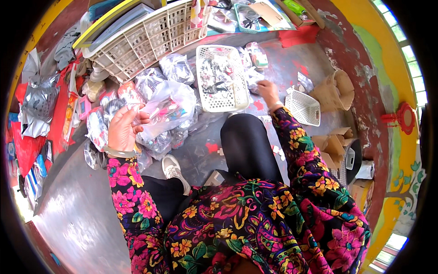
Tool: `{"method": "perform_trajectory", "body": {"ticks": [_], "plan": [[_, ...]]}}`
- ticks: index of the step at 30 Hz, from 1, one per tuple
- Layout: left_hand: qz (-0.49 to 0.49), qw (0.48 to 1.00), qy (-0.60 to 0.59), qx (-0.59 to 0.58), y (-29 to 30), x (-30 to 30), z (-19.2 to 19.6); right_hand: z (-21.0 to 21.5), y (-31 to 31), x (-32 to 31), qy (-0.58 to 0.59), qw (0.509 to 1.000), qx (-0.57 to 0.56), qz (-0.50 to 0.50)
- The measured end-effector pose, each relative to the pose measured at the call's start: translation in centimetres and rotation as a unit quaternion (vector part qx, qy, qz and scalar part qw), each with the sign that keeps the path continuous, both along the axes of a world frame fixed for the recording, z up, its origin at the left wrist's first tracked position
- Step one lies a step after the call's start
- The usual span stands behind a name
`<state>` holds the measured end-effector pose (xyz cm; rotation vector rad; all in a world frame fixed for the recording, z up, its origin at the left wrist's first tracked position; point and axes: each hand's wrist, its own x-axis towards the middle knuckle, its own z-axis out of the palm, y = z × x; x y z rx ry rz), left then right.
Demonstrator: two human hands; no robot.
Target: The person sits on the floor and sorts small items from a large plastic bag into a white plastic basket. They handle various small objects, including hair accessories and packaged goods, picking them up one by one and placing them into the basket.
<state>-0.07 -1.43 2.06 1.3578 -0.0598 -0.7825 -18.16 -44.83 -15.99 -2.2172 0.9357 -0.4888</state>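
My left hand (123, 128) is closed, its thumb and fingers pinching the edge of a clear plastic bag (169, 98) that bulges with small colourful items. Just right of a white perforated basket (244, 101), my right hand (269, 92) has its fingers curled together. Its fingertips meet a small clear packet (252, 78); whether they grip it or something smaller is hidden. Dark and metallic small pieces (216, 73) lie inside the white basket.
Several filled plastic bags (175, 68) crowd the floor around the basket. A large cream crate (150, 39) stands at the back left. To the right are a smaller white basket (303, 108), a brown paper sack (335, 91) and cardboard boxes (332, 145).
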Motion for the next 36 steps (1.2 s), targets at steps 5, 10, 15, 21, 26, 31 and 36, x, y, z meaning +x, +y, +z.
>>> {"method": "perform_trajectory", "body": {"ticks": [5,10,15,21,26,31,36], "plan": [[-0.008,1.000,0.000,-0.002,-0.9,-0.2,0.1,0.9,4.5,7.5,0.084,0.957,-0.093,0.262],[-0.023,1.000,-0.002,0.004,-1.0,-0.1,0.2,-1.2,6.7,10.6,0.257,0.902,-0.163,0.307],[0.000,1.000,0.004,0.017,-0.8,-0.6,0.5,-0.4,8.6,10.6,0.293,0.887,-0.192,0.301],[-0.003,1.000,0.006,0.011,-1.1,-0.6,0.6,0.4,7.8,9.4,0.257,0.907,-0.155,0.295],[-0.011,1.000,-0.001,0.007,-1.1,-0.4,0.4,4.7,6.4,6.8,0.145,0.961,0.060,0.227],[-0.009,1.000,-0.009,-0.003,-0.8,-0.6,0.1,10.1,5.2,1.9,0.012,0.963,0.237,0.132],[-0.002,1.000,-0.002,-0.025,-0.9,-0.2,-1.2,13.4,4.4,-2.9,-0.038,0.938,0.340,0.048]]}}
